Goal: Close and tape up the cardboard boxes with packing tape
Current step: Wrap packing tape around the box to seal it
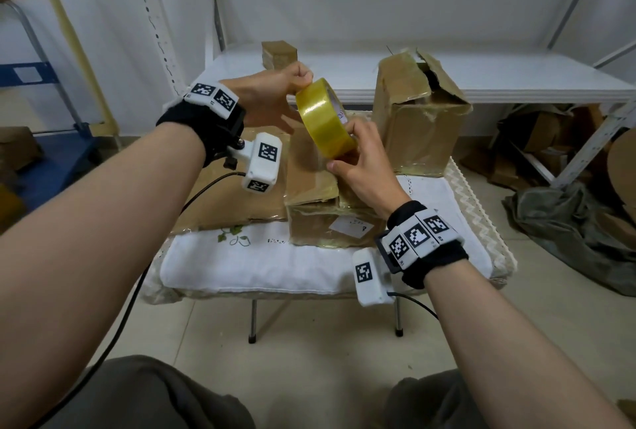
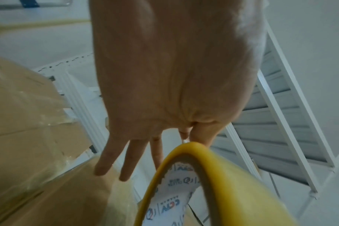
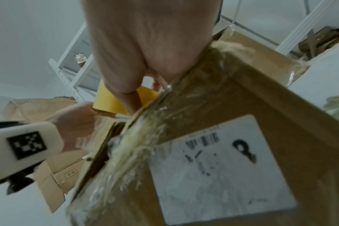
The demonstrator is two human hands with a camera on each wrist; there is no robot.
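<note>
A yellow roll of packing tape (image 1: 325, 118) hangs in the air above a low cardboard box (image 1: 320, 201) with a white label. My right hand (image 1: 361, 160) grips the roll's lower edge, thumb on the outer face. My left hand (image 1: 275, 94) pinches the roll's top rim with thumb and forefinger; the other fingers (image 2: 106, 162) stretch out straight. The roll (image 2: 219, 188) shows its printed white core in the left wrist view. In the right wrist view the roll (image 3: 108, 99) peeks out behind my thumb, above the labelled box (image 3: 222, 152). A taller box (image 1: 416, 118) with torn, open top flaps stands at the back right.
The boxes rest on a small folding table (image 1: 241, 256) under a white cloth. A flattened cardboard sheet (image 1: 234, 201) lies to the left. A white metal shelf (image 1: 447, 74) behind holds a small box (image 1: 278, 53). Cardboard scraps and a grey cloth (image 1: 568, 222) lie on the floor, right.
</note>
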